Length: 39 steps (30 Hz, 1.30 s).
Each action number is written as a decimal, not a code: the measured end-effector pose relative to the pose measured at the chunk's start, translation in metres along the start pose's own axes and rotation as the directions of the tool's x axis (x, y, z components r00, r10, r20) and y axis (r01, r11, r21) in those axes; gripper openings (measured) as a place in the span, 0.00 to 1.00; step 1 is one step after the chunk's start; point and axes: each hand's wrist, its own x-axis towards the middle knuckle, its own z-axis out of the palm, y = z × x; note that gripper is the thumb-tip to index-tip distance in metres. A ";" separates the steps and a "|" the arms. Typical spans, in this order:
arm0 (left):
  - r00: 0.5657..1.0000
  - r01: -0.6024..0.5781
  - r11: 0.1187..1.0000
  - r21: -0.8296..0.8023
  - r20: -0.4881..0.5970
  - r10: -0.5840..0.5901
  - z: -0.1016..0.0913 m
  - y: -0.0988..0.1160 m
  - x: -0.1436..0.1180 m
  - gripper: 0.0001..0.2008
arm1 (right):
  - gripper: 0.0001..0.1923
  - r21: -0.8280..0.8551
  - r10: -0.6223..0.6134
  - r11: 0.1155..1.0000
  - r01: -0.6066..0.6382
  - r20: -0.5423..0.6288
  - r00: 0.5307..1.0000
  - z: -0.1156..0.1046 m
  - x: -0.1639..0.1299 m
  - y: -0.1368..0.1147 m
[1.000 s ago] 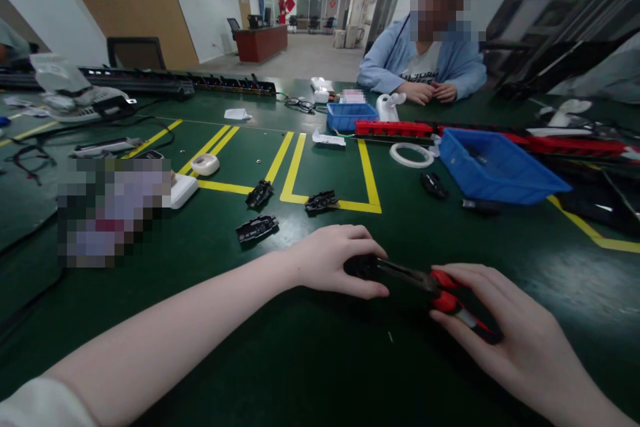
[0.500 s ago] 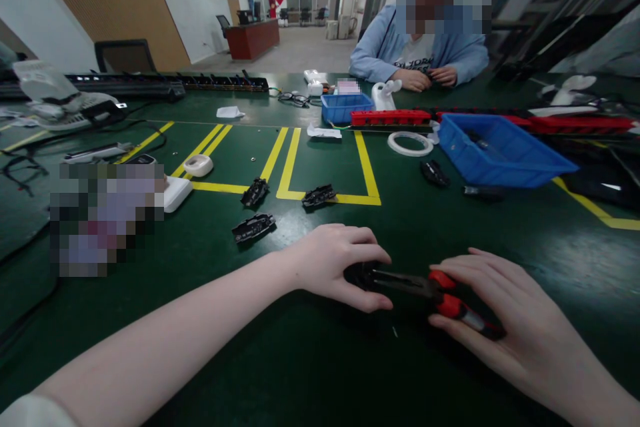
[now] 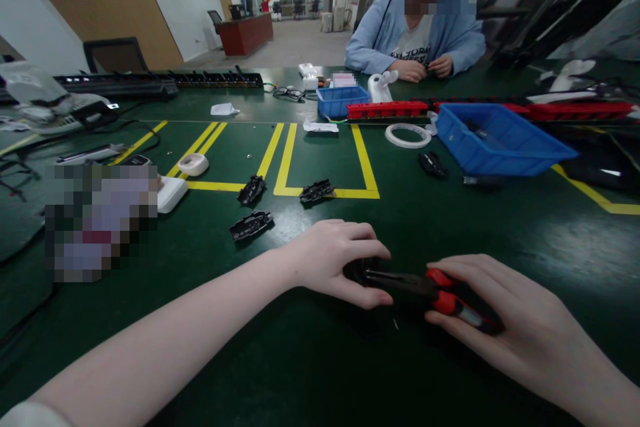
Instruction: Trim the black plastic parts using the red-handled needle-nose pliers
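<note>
My left hand (image 3: pixel 333 260) is cupped over a small black part (image 3: pixel 358 271) on the green table (image 3: pixel 280 347), holding it down. My right hand (image 3: pixel 505 323) grips red-handled pliers (image 3: pixel 440 297). Their dark jaws reach left into the black part under my left fingers. Three similar black parts lie beyond: one (image 3: pixel 251 225) at the near left, one (image 3: pixel 251 189) on the yellow line, one (image 3: pixel 316 191) beside it.
A large blue bin (image 3: pixel 500 140) stands at the right, a small blue bin (image 3: pixel 340 100) farther back. A white tape ring (image 3: pixel 408 135), red strips (image 3: pixel 390 109), white boxes (image 3: pixel 173 192) and cables lie about. A person in a blue jacket (image 3: pixel 415 40) sits across the table.
Both hands have kept their hold on the part and the pliers. The view has shifted slightly, so everything sits a little higher and to the left in the picture.
</note>
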 end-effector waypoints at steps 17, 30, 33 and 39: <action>0.999 0.011 1.000 0.025 0.050 -0.013 0.000 -0.001 0.001 0.26 | 0.19 -0.010 0.003 1.000 -0.004 -0.033 0.999 0.002 0.000 -0.002; 0.999 0.011 1.000 -0.018 0.041 -0.010 0.000 -0.001 0.001 0.25 | 0.17 0.038 0.012 0.999 -0.010 -0.033 0.999 0.000 0.005 -0.009; 1.000 0.010 1.000 0.004 0.025 -0.010 0.000 0.000 0.001 0.24 | 0.18 0.049 0.025 0.999 -0.023 -0.037 0.999 -0.002 0.004 -0.009; 0.997 0.074 0.994 0.081 -0.010 -0.074 0.000 0.003 0.003 0.28 | 0.17 0.026 0.043 0.999 -0.043 -0.012 0.999 -0.001 0.001 -0.005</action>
